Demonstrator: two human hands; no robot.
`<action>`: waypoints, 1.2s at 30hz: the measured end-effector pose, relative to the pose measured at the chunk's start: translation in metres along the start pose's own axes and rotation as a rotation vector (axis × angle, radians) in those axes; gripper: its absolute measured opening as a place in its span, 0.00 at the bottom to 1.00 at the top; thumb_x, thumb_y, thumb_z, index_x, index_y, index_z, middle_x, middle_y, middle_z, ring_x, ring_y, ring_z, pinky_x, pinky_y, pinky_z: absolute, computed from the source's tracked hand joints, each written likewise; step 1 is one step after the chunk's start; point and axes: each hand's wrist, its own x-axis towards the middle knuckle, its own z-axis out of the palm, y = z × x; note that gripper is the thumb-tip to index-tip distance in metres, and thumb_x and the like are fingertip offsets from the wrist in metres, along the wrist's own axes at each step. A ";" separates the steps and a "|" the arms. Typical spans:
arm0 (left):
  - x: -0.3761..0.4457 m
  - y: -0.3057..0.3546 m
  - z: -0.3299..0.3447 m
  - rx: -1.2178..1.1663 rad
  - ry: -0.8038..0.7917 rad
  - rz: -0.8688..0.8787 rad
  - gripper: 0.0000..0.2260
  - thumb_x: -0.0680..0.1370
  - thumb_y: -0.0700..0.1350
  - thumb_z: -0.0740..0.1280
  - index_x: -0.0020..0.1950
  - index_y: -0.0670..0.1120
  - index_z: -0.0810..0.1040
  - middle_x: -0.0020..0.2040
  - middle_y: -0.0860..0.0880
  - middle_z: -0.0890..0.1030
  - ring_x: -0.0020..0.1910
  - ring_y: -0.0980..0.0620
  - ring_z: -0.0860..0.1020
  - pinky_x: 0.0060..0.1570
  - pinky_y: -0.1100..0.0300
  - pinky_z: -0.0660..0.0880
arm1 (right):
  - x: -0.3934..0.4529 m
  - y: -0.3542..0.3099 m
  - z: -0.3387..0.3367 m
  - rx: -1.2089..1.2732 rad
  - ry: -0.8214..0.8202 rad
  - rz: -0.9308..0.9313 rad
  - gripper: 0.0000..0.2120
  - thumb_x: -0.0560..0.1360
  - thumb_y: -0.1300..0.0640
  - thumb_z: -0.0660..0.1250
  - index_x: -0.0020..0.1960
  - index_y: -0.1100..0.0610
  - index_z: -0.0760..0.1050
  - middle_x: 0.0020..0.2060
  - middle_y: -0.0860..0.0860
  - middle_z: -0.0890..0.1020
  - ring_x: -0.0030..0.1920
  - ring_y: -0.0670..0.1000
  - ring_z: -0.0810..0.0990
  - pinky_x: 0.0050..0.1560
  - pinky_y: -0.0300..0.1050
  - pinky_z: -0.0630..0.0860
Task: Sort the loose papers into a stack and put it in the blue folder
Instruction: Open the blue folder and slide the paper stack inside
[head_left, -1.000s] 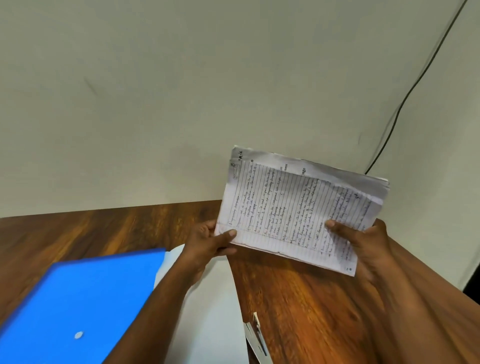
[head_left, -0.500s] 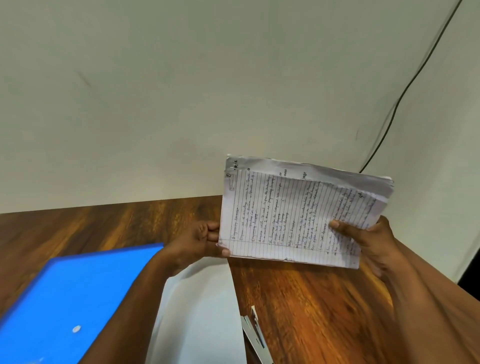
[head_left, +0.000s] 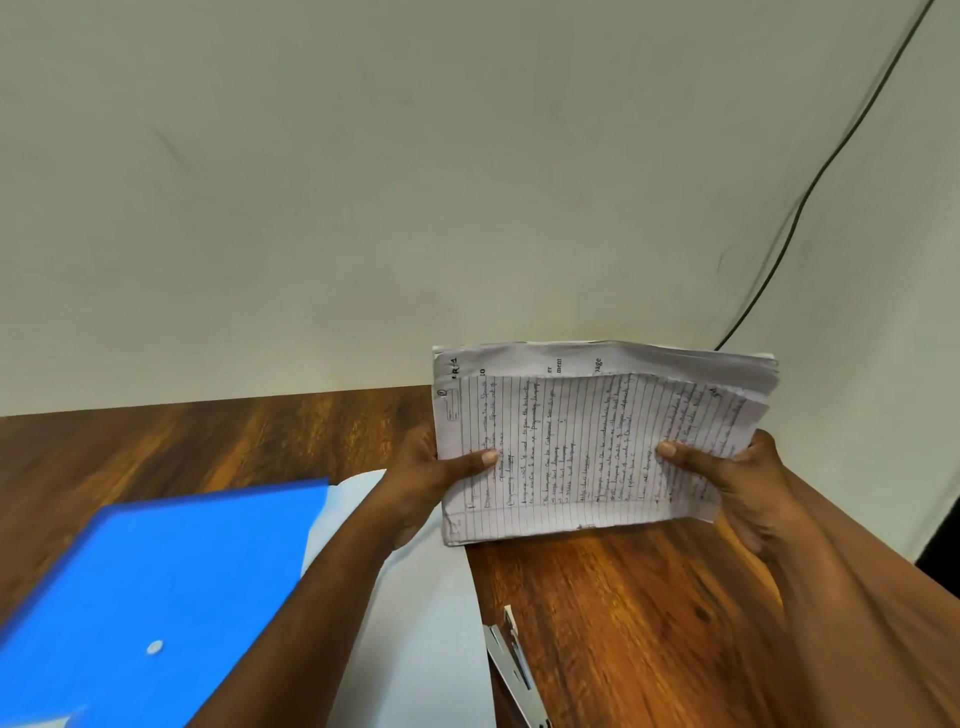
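Observation:
A stack of lined, handwritten papers (head_left: 587, 441) stands on its long edge on the wooden table (head_left: 623, 613), its face turned toward me. My left hand (head_left: 431, 478) grips its left end, thumb across the front sheet. My right hand (head_left: 737, 483) grips the right end, thumb on the front and fingers behind. The blue folder (head_left: 156, 587) lies open at the lower left, its blue flap raised and its white inner side (head_left: 431, 649) under my left forearm.
A metal file clip (head_left: 514, 670) lies at the white flap's right edge near the bottom. A pale wall stands just behind the table, with a black cable (head_left: 810, 182) running down it at the right.
The stack has levelled from a tilt to nearly horizontal and come down so its lower edge meets the table. My left thumb has slid further onto the front sheet.

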 end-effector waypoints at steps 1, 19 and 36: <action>0.001 -0.004 0.001 0.017 0.011 -0.001 0.18 0.74 0.39 0.76 0.63 0.44 0.80 0.57 0.45 0.87 0.57 0.44 0.86 0.55 0.47 0.84 | 0.000 0.000 0.000 -0.013 0.006 0.002 0.29 0.59 0.57 0.84 0.58 0.60 0.82 0.50 0.54 0.89 0.52 0.56 0.88 0.46 0.48 0.87; 0.002 -0.047 0.035 0.131 0.246 -0.044 0.20 0.77 0.50 0.77 0.66 0.47 0.78 0.59 0.46 0.84 0.53 0.47 0.87 0.49 0.47 0.86 | 0.002 0.028 0.014 -0.015 0.102 0.060 0.19 0.68 0.63 0.78 0.57 0.52 0.82 0.51 0.49 0.89 0.54 0.54 0.88 0.55 0.54 0.83; 0.005 -0.048 0.025 0.125 0.225 -0.086 0.19 0.78 0.48 0.76 0.67 0.48 0.78 0.59 0.44 0.83 0.53 0.45 0.86 0.52 0.43 0.85 | 0.000 0.039 0.015 -0.016 0.110 0.162 0.22 0.67 0.61 0.80 0.59 0.52 0.82 0.55 0.54 0.88 0.55 0.54 0.88 0.58 0.56 0.82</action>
